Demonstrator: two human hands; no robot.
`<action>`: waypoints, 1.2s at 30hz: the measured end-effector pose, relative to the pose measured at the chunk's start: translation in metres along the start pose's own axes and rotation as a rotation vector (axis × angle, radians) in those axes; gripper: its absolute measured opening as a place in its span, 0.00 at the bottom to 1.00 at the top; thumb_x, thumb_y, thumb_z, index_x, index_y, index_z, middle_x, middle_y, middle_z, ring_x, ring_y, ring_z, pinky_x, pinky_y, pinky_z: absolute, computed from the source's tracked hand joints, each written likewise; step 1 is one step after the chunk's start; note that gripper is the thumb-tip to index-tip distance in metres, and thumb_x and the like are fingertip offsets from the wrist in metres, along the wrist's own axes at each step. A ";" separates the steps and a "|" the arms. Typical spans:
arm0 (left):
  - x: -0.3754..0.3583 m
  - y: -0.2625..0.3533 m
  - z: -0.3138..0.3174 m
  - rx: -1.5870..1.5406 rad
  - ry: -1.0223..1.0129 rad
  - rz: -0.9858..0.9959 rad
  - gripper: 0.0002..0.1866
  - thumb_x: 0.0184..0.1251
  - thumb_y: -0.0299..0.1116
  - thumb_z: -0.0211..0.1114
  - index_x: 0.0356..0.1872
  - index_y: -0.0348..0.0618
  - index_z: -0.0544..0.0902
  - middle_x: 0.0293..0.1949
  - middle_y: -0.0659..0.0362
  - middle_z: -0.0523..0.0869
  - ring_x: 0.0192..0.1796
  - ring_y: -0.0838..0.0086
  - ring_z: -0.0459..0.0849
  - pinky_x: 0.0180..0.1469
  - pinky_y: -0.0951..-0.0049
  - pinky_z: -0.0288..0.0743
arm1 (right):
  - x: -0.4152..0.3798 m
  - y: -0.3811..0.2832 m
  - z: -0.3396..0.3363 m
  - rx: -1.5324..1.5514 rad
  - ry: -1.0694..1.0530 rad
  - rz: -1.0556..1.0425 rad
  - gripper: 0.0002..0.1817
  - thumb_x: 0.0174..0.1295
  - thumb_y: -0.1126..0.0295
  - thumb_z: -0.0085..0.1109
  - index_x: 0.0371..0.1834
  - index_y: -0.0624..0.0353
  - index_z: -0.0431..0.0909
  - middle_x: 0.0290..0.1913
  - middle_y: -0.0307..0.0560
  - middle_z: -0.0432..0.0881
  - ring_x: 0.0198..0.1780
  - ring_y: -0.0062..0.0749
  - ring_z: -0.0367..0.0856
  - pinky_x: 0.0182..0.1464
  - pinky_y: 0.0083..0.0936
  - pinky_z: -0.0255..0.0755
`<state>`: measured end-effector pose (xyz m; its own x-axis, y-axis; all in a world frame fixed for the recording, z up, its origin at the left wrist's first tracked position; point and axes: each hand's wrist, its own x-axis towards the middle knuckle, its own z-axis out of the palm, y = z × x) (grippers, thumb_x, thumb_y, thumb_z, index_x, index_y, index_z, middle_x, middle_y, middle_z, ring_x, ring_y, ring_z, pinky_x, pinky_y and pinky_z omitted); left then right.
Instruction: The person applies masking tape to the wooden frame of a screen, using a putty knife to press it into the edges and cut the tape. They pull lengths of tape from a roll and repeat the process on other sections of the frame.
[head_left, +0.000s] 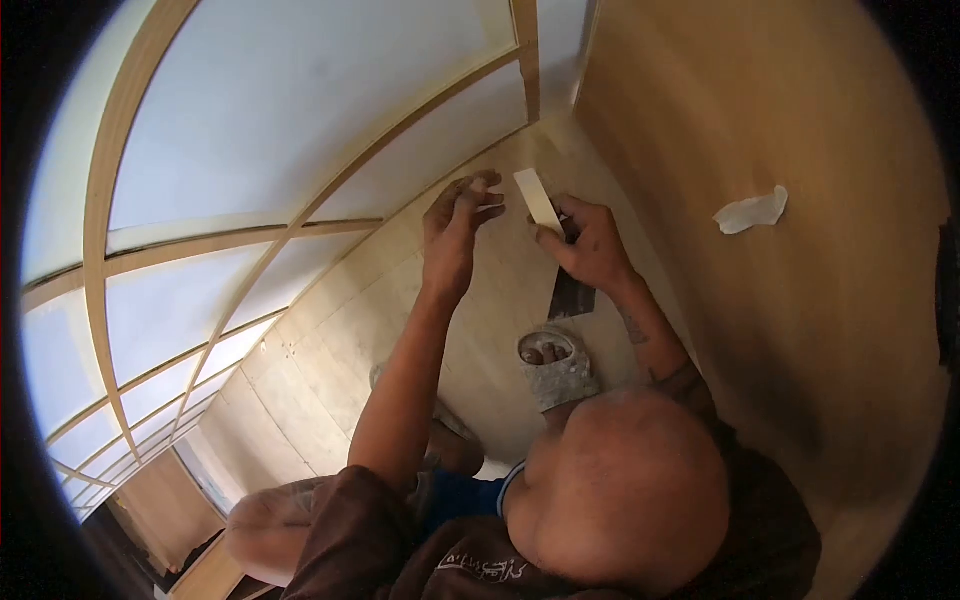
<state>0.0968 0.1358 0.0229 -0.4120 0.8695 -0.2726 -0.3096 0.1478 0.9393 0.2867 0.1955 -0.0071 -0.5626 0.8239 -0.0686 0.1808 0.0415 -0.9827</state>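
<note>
My left hand is raised at the centre, its fingers bent and apart, with nothing visible between them. Just to its right, my right hand grips a flat, pale rectangular strip near its lower end, with the far end pointing up toward my left hand. Below the right hand shows a dark flat piece; whether the hand touches it cannot be made out.
Wooden framing with white panels runs along the left. A brown board wall stands at the right, with a crumpled white scrap on it. Pale floor boards lie below. A dusty shoe is near the centre.
</note>
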 end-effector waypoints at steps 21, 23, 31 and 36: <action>0.025 0.012 0.026 0.625 0.024 0.233 0.14 0.75 0.37 0.72 0.46 0.34 0.88 0.41 0.54 0.91 0.44 0.72 0.87 0.52 0.68 0.81 | 0.019 0.009 -0.010 -0.103 -0.016 -0.221 0.11 0.69 0.69 0.69 0.48 0.66 0.86 0.36 0.46 0.88 0.36 0.21 0.82 0.39 0.27 0.77; 0.027 0.019 0.030 0.668 0.035 0.283 0.14 0.74 0.37 0.73 0.45 0.34 0.88 0.40 0.54 0.91 0.43 0.73 0.87 0.50 0.68 0.81 | 0.022 0.006 -0.011 -0.082 0.000 -0.005 0.17 0.73 0.58 0.67 0.45 0.64 0.86 0.33 0.54 0.88 0.34 0.30 0.86 0.37 0.30 0.77; 0.047 0.012 0.036 0.817 0.147 0.642 0.10 0.69 0.31 0.75 0.40 0.33 0.88 0.36 0.52 0.90 0.38 0.69 0.87 0.45 0.71 0.80 | 0.037 -0.019 -0.012 -0.117 0.149 -0.032 0.18 0.74 0.58 0.66 0.41 0.67 0.88 0.27 0.46 0.85 0.31 0.20 0.78 0.36 0.28 0.75; 0.058 0.018 0.045 0.746 0.254 0.843 0.03 0.65 0.24 0.73 0.35 0.36 0.87 0.33 0.51 0.86 0.32 0.62 0.85 0.36 0.65 0.78 | 0.062 -0.019 -0.004 -0.245 0.240 -0.036 0.21 0.71 0.54 0.69 0.40 0.66 0.88 0.25 0.50 0.83 0.30 0.21 0.80 0.37 0.29 0.76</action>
<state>0.1060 0.2100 0.0337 -0.4338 0.7170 0.5457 0.6944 -0.1198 0.7095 0.2521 0.2480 0.0080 -0.3715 0.9277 0.0359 0.3693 0.1832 -0.9111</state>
